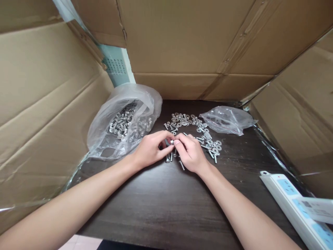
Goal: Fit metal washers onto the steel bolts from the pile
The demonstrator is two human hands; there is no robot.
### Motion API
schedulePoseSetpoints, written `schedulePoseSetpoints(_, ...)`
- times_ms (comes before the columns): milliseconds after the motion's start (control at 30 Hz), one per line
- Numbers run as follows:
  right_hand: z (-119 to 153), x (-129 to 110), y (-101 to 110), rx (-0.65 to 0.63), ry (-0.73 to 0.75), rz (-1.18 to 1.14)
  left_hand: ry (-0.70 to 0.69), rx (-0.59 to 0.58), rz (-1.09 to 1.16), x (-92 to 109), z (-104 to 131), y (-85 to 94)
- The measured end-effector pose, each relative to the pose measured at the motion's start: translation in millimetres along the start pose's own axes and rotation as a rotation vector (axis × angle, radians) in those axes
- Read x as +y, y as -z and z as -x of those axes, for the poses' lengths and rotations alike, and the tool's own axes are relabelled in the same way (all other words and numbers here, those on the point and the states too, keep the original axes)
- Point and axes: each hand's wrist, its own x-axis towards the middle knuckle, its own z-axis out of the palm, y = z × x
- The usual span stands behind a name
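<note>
My left hand (155,147) and my right hand (191,152) meet over the middle of the dark table, fingertips almost touching. Between them a small silver bolt (172,142) is pinched by thumbs and fingers of both hands. Part of it is hidden, so I cannot tell whether a nut or washer is on it. Loose bolts (182,165) lie on the table under and beside my right hand. Behind my hands spreads a scatter of bolts, nuts and flat washers (184,123), which reaches round to the right with more washers (208,135).
A clear plastic bag (100,130) at the left lies open with many bolts (122,121) inside. Another clear bag (229,118) lies crumpled at the back right. A white power strip (283,198) sits at the right edge. Cardboard walls (187,45) enclose the table (156,208).
</note>
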Motion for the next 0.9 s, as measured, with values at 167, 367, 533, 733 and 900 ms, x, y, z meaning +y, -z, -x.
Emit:
schedulePoseSetpoints(167,1.0,-2.1,1.7,-0.020,-0.055,-0.006,0.009,-0.001,-0.010,-1.0,0.5,-0.1)
schedulePoseSetpoints(367,1.2,-3.2,2.3,-0.027,-0.055,0.000,0.016,-0.009,-0.003,-1.2,0.3,0.0)
schedulePoseSetpoints(533,1.0,-2.5,1.8,-0.022,-0.034,0.001,0.011,-0.008,-0.001,-0.8,0.3,0.1)
schedulePoseSetpoints(733,-0.2,-3.5,1.4,-0.022,-0.031,0.019,0.017,-0.006,-0.004,1.2,-0.7,1.0)
schedulePoseSetpoints(900,-0.4,-4.7,1.5,-0.027,-0.032,0.030,0.012,0.000,-0.010,2.0,-0.8,1.3)
